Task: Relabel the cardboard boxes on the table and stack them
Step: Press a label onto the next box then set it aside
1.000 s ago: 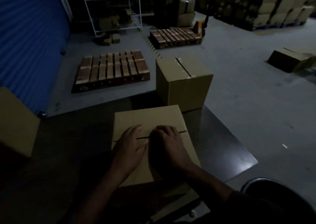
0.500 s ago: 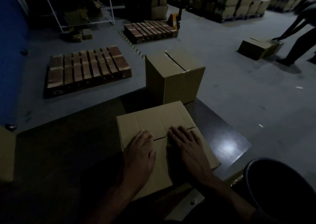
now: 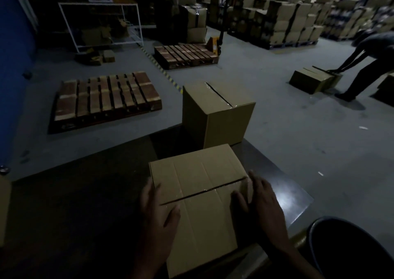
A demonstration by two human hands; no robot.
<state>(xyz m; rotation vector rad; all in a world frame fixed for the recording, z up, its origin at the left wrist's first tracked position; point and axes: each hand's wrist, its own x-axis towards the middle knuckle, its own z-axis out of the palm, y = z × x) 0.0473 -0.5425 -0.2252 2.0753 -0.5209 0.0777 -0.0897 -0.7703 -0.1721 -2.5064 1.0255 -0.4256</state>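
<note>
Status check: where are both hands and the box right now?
Left hand and right hand flat at the near box ends. Seam taped. Second box close behind.

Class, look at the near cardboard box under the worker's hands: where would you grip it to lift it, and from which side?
Probably by its two short ends, one hand from each side. The near box lies flat, seam running left to right, and the left hand and right hand already sit at those ends.
</note>
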